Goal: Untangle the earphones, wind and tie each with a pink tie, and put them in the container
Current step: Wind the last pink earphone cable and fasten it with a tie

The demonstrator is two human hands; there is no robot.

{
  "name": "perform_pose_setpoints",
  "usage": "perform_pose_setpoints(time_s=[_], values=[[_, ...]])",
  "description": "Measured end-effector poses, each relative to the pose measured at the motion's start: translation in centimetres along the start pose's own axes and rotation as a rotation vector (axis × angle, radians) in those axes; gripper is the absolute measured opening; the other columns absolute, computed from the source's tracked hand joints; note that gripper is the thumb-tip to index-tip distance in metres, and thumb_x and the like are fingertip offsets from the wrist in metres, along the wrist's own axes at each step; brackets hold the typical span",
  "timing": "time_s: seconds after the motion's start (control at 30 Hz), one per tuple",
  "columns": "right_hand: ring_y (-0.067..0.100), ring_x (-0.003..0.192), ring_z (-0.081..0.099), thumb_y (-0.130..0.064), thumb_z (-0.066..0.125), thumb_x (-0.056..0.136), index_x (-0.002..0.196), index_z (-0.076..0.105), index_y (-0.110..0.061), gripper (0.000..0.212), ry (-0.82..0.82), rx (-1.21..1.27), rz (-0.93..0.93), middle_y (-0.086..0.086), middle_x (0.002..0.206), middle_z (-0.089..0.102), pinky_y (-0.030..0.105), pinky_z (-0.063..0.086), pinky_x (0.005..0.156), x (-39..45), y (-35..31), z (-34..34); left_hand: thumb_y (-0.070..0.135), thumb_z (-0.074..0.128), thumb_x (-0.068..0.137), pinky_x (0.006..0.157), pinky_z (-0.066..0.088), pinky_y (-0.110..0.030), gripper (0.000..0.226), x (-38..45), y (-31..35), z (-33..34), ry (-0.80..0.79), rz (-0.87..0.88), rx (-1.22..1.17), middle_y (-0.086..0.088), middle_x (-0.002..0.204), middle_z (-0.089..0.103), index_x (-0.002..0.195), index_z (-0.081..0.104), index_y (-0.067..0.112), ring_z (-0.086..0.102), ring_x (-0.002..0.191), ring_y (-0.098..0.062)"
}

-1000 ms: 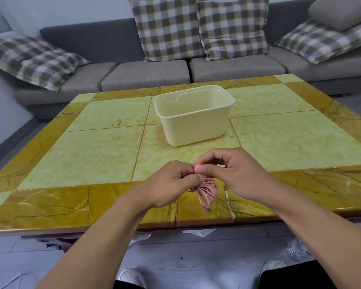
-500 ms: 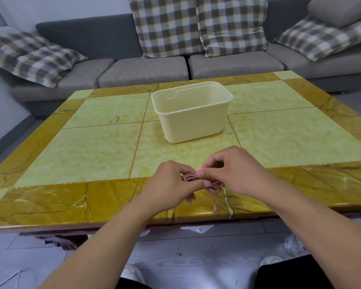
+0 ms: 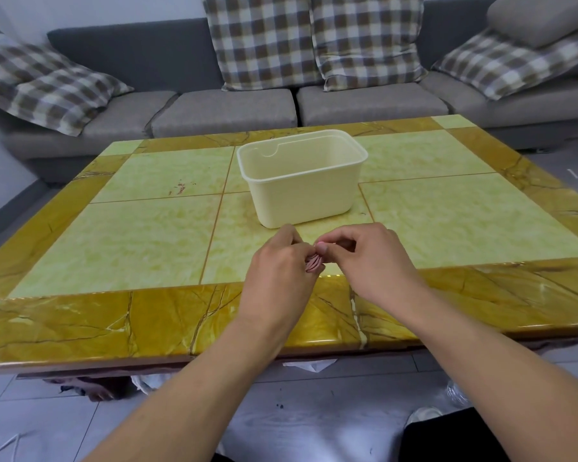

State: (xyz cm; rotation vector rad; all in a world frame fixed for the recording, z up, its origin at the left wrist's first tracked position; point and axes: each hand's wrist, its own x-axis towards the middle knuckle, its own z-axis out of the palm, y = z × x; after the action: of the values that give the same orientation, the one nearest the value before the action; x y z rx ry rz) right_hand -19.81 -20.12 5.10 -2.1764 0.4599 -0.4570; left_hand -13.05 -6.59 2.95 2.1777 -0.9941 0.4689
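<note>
1. The yellow-green tiled table with amber marble border (image 3: pixel 147 235) shows no loose earphones, so untangling looks finished.
2. The cream rectangular plastic container (image 3: pixel 302 178) stands mid-table; its visible inside looks bare, its floor hidden.
3. The left hand (image 3: pixel 277 271) grips the wound pink earphone cord bundle (image 3: pixel 314 263), fingers curled round it.
4. The right hand (image 3: pixel 371 258) pinches at the bundle's top; probably tying. The tie itself cannot be made out. Dropping it in remains.

Head camera (only view) looks forward-down, close above the table (image 3: pixel 120 228).
</note>
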Motion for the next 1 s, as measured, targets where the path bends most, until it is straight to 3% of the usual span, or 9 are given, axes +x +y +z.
perform_pose_setpoints(time_s=[0.13, 0.27, 0.33, 0.4, 0.47, 0.53, 0.7, 0.87, 1.0], values=[[0.003, 0.057, 0.068, -0.023, 0.074, 0.092, 0.088, 0.080, -0.026, 0.008, 0.013, 0.073, 0.054, -0.011, 0.070, 0.074, 0.017, 0.050, 0.051, -0.1, 0.1, 0.3, 0.020, 0.086, 0.077, 0.055, 0.047, -0.033, 0.015, -0.2, 0.0, 0.7, -0.012, -0.050, 0.004, 0.000, 0.082, 0.055, 0.084, 0.077, 0.010, 0.057, 0.061, -0.021], [0.007, 0.058, 0.072, -0.016, 0.074, 0.092, 0.086, 0.079, -0.023, 0.010, -0.008, 0.153, 0.072, -0.007, 0.073, 0.075, 0.015, 0.053, 0.056, -0.1, 0.3, 0.2, 0.017, 0.075, 0.084, 0.072, 0.048, -0.013, 0.016, -0.8, 0.2, 0.4, -0.131, -0.293, -0.242, 0.009, 0.093, 0.063, 0.100, 0.077, 0.021, 0.063, 0.082, -0.004], [0.005, 0.062, 0.073, -0.016, 0.075, 0.091, 0.084, 0.078, -0.027, 0.014, -0.033, 0.130, 0.043, -0.009, 0.074, 0.075, 0.019, 0.056, 0.060, -0.2, 0.3, 0.0, 0.014, 0.066, 0.091, 0.086, 0.057, -0.025, 0.020, -1.0, 0.5, 0.1, -0.201, -0.524, -0.551, 0.007, 0.099, 0.073, 0.106, 0.078, 0.020, 0.070, 0.090, -0.006], [0.005, 0.063, 0.073, -0.016, 0.076, 0.091, 0.080, 0.076, -0.032, 0.020, -0.065, 0.120, 0.012, -0.012, 0.074, 0.075, 0.026, 0.059, 0.060, -0.4, 0.2, -0.1, 0.011, 0.058, 0.098, 0.093, 0.059, -0.040, 0.021, -0.9, 1.0, -0.2, -0.206, -0.757, -0.892, -0.007, 0.099, 0.078, 0.104, 0.078, 0.010, 0.075, 0.095, -0.019], [0.010, 0.064, 0.074, -0.015, 0.076, 0.090, 0.080, 0.074, -0.035, 0.023, -0.078, 0.119, -0.030, -0.014, 0.078, 0.074, 0.025, 0.059, 0.055, -0.6, 0.1, 0.1, 0.013, 0.059, 0.100, 0.092, 0.059, -0.045, 0.022, -0.5, 1.0, -0.5, -0.138, -0.951, -1.157, -0.018, 0.099, 0.076, 0.099, 0.075, -0.003, 0.074, 0.099, -0.031], [0.015, 0.066, 0.073, -0.017, 0.077, 0.090, 0.082, 0.073, -0.040, 0.024, -0.061, 0.078, -0.104, -0.013, 0.086, 0.073, 0.022, 0.057, 0.057, -0.6, 0.1, 0.2, 0.014, 0.062, 0.098, 0.089, 0.061, -0.045, 0.026, 0.0, 0.5, -0.7, -0.076, -1.070, -1.326, -0.018, 0.092, 0.076, 0.094, 0.072, -0.009, 0.074, 0.097, -0.034], [0.006, 0.079, 0.068, -0.014, 0.079, 0.087, 0.088, 0.079, -0.031, 0.017, -0.043, 0.143, -0.196, -0.010, 0.090, 0.072, 0.013, 0.051, 0.066, -0.5, 0.2, 0.1, -0.001, 0.059, 0.096, 0.086, 0.061, -0.038, 0.018, 0.3, -0.4, -1.4, -0.186, -1.086, -1.458, -0.021, 0.103, 0.074, 0.101, 0.073, -0.010, 0.075, 0.090, -0.028], [0.006, 0.090, 0.071, -0.019, 0.082, 0.084, 0.093, 0.081, -0.026, 0.011, -0.026, 0.218, -0.184, -0.012, 0.093, 0.075, 0.036, 0.060, 0.083, -0.3, 0.1, -0.4, -0.001, 0.060, 0.093, 0.087, 0.061, -0.037, 0.029, 0.7, -0.7, -2.0, -0.246, -1.006, -1.522, -0.028, 0.117, 0.069, 0.118, 0.065, -0.014, 0.070, 0.103, -0.032], [0.008, 0.089, 0.072, -0.018, 0.082, 0.084, 0.092, 0.081, -0.024, 0.010, -0.030, 0.237, -0.212, -0.013, 0.091, 0.076, 0.040, 0.061, 0.083, -0.4, 0.2, -0.5, 0.001, 0.062, 0.087, 0.083, 0.062, -0.034, 0.035, 0.6, -0.3, -2.2, -0.265, -1.015, -1.558, -0.028, 0.119, 0.068, 0.119, 0.064, -0.014, 0.070, 0.106, -0.033]])
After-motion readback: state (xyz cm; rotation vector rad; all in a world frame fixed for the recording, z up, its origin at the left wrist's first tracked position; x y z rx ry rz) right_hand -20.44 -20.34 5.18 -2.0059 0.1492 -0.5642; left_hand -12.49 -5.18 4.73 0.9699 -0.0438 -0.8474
